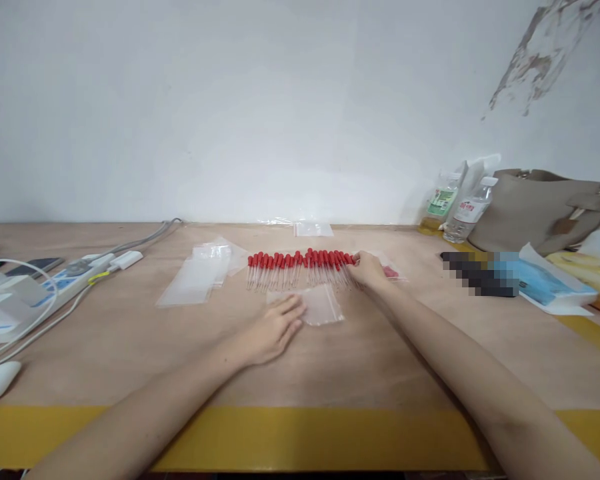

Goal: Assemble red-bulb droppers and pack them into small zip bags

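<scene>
A row of thin clear glass droppers [286, 272] with red rubber bulbs lies side by side across the middle of the table. At the row's right end, my right hand [369, 270] is closed, thumb and forefinger pinching the red bulb of a dropper. My left hand [279, 325] rests with its fingers stretched out on the left part of a clear zip bag [325, 307], just in front of the row. Under and beyond my right wrist, more red bulbs [391, 273] show in a clear bag, partly hidden.
Flat clear bags [193, 273] are piled left of the droppers; another bag [314, 229] lies near the wall. A power strip [75, 273] with cables is at far left. Bottles [467, 212], a grey handbag [540, 210] and a blue packet [545, 280] stand or lie right.
</scene>
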A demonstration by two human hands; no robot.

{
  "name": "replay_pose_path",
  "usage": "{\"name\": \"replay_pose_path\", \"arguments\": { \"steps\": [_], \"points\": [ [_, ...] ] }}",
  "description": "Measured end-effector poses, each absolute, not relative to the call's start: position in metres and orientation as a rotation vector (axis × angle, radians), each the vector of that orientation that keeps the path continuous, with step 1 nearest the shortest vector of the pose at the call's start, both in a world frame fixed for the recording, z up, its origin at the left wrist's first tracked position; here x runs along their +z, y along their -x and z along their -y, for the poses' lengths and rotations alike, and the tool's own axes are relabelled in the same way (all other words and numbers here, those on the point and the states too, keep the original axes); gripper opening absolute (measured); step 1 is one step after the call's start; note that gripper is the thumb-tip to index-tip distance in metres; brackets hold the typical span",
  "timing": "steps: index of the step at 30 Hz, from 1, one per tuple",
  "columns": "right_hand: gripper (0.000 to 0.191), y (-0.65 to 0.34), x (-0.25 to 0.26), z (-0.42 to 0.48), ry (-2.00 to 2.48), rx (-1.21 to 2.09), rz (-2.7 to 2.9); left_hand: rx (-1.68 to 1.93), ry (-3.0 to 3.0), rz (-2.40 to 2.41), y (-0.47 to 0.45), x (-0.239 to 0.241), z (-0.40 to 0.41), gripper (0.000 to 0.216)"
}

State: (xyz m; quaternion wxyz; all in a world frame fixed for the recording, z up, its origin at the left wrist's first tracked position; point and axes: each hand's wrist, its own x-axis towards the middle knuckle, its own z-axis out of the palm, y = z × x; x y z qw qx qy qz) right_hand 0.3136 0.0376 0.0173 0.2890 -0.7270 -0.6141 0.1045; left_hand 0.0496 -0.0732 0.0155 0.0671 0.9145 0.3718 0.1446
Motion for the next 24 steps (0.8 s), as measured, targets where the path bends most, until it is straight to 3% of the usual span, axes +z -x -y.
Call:
{"name": "replay_pose_path", "arguments": {
  "steps": [4,9,12,18,21,24],
  "points": [
    [0.016,-0.307,0.022,-0.041,2.005,0.357,1.583,0.321,-2.707,-1.014,-0.05,0.014,0.08,0.056],
    [0.013,-0.312,0.029,-0.041,1.965,0.427,1.535,0.343,-2.659,-1.025,-0.044,0.022,0.073,0.046],
    [0.024,-0.319,0.033,-0.029,1.877,0.465,1.545,0.336,-2.688,-0.995,-0.041,0.023,0.07,0.045],
    [0.078,-0.318,0.021,0.023,1.256,0.985,1.3,0.306,-2.737,-0.957,-0.042,0.017,0.067,0.045],
    [0.081,-0.312,0.008,0.036,1.188,1.057,1.1,0.34,-2.725,-0.971,-0.043,0.015,0.067,0.046],
    [0.071,-0.309,-0.002,0.037,1.175,1.058,0.956,0.402,-2.707,-0.965,-0.045,0.015,0.068,0.05]
  ]
}}
